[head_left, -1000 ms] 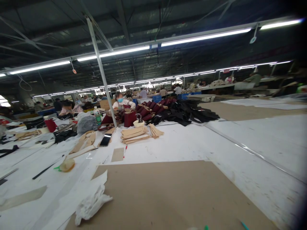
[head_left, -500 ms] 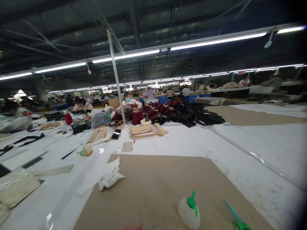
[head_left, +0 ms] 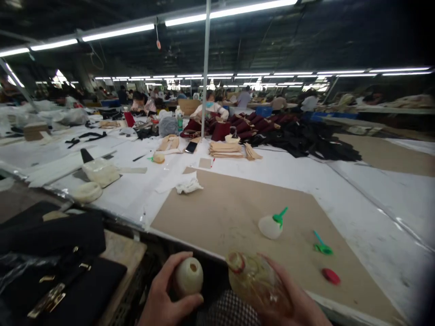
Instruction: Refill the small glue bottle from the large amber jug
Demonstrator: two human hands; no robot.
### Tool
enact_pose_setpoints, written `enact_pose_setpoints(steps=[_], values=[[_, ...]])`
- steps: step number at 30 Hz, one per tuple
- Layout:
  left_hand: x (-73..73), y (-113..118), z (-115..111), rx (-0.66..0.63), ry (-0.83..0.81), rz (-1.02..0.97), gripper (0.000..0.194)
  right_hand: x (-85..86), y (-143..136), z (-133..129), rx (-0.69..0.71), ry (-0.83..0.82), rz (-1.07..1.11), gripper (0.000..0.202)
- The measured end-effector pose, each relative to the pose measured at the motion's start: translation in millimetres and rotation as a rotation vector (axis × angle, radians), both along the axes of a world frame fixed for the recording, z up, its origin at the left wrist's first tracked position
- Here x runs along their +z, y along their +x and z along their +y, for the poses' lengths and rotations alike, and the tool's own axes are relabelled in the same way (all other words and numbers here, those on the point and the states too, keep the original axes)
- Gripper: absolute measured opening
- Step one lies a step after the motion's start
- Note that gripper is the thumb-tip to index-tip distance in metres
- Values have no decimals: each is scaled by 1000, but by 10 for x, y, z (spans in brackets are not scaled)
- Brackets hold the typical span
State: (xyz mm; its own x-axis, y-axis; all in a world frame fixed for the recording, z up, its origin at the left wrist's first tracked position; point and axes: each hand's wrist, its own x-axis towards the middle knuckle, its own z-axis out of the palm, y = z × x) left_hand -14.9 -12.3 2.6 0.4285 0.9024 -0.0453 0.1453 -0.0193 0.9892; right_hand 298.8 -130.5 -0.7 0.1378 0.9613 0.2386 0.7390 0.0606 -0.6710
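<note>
At the near edge, the left hand (head_left: 166, 296) wraps its fingers around a small cream bottle (head_left: 189, 276) with its open mouth facing up, thumb underneath and fingers curled over the left side. Just to its right, the right hand (head_left: 292, 301) grips a clear jug (head_left: 253, 283) of yellowish liquid, tilted so that its uncapped neck points toward the cream bottle; the two openings sit near each other but apart. Both are held just off the near edge of the table, over a checked cloth (head_left: 229, 312). On the table, a brown board (head_left: 238, 213) lies beyond the hands. On it rest another cream bottle with a green nozzle (head_left: 272, 224), lying on its side, a loose green nozzle (head_left: 321, 244) to its right, and a red cap (head_left: 331, 275) nearer on the right. A crumpled white rag (head_left: 188, 184) sits at the board's far left corner. To the near left, black bags (head_left: 50, 253) with gold fittings lie on a lower bench. Farther away, tan stacked pieces (head_left: 226, 148), a phone (head_left: 191, 146) and a pole (head_left: 205, 68) stand mid-table, with dark red bags (head_left: 251, 124) and a black heap (head_left: 306, 140) to the right. A seated person (head_left: 210, 108) works at the far side behind the pole.
</note>
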Motion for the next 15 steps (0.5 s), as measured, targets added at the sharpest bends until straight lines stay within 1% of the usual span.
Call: enact_pose_setpoints(steps=[2, 5, 7, 10, 15], values=[[31, -106, -100, 3, 43, 11, 66, 53, -37, 76, 63, -30, -119, 71], [45, -207, -205, 32, 106, 16, 62, 200, -97, 189, 150, 20, -252, 66], [38, -253, -251, 41, 95, 14, 61, 302, -116, 252, 196, 69, -366, 64], [36, -306, -293, 40, 67, 4, 65, 433, -124, 335, 277, 110, -540, 63], [35, -371, -306, 43, 68, -22, 68, 633, -184, 445, 340, 169, -679, 56]])
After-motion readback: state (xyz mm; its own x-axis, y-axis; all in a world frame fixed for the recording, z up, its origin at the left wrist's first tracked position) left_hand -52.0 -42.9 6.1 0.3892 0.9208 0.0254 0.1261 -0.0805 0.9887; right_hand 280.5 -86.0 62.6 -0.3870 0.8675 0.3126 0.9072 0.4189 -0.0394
